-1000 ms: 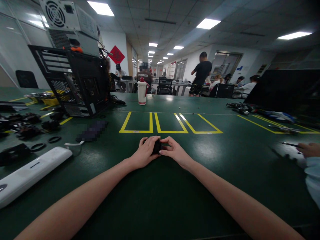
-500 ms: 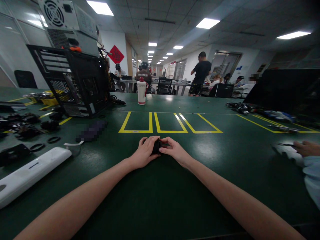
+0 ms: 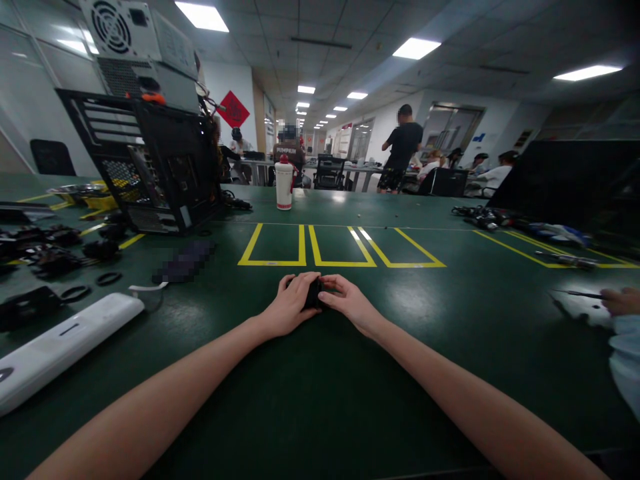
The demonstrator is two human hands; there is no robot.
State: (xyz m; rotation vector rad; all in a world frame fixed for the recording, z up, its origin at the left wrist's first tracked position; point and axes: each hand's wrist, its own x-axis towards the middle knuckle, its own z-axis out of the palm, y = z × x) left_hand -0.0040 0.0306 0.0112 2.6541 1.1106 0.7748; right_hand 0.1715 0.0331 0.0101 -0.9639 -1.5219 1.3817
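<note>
Both my hands meet at the middle of the green table (image 3: 320, 387), around a small black object (image 3: 313, 295) whose kind I cannot make out. From the left, my left hand (image 3: 290, 305) is closed over it, fingers on top and thumb along the near side. My right hand (image 3: 347, 300) pinches at its right side with thumb and fingertips. Much of the object is hidden behind my fingers. It appears to rest on or just above the tabletop.
Yellow tape outlines (image 3: 343, 265) lie beyond my hands, with a white cup (image 3: 284, 187) behind. Left are a black computer case (image 3: 165, 167), a white power strip (image 3: 70, 350) and black parts (image 3: 45, 257). At right, another person's hand (image 3: 620, 301) holds a thin tool (image 3: 580, 293).
My right fingers have shifted very slightly at the black object; my left hand stays in place. The other person's hand at the right has moved a little rightward and down.
</note>
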